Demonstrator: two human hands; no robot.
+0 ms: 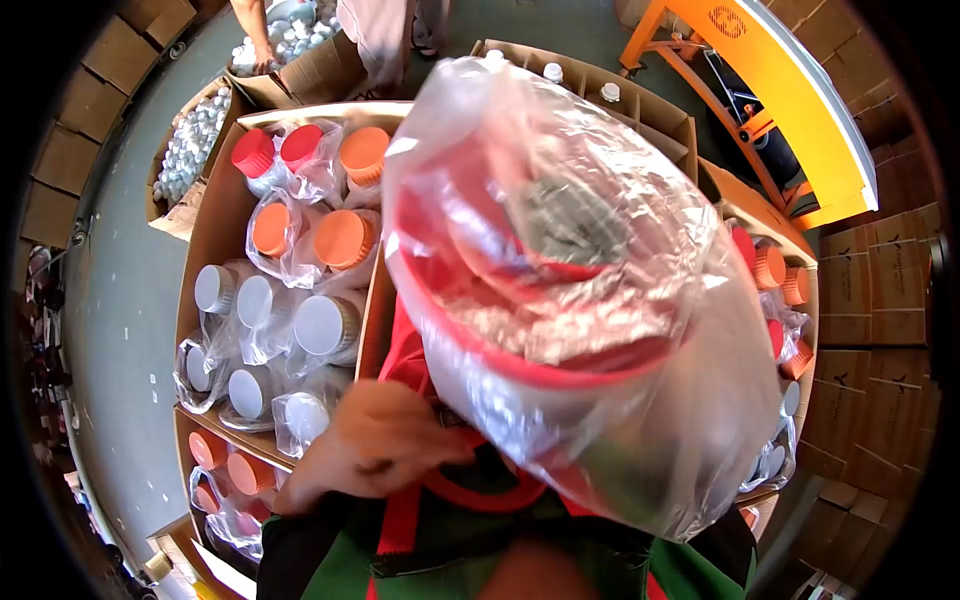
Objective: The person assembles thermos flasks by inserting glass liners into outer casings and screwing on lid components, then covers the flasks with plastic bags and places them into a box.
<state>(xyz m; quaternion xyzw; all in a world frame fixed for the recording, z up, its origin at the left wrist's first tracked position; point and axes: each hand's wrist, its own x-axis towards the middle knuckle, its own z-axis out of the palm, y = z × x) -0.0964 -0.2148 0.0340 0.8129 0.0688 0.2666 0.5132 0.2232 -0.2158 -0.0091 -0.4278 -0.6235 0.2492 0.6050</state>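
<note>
A large clear plastic bag (700, 390) fills the middle of the head view, close to the camera. Inside it is a round, red-rimmed container (560, 375), tilted, with a dark grey patch showing through the crinkled film. My left hand (385, 440) is blurred, just left of the bag's lower part. Its fingers are curled in beside a red strap; what they grip, if anything, I cannot make out. My right hand cannot be picked out; the bag covers the area on that side.
On the left, a cardboard box (222, 180) holds bagged containers with red, orange and grey lids. More lidded containers (768, 268) stand boxed at right. A person's hand (265, 60) reaches into small white pieces. An orange-yellow machine (800, 110) stands at upper right, near stacked cartons (870, 350).
</note>
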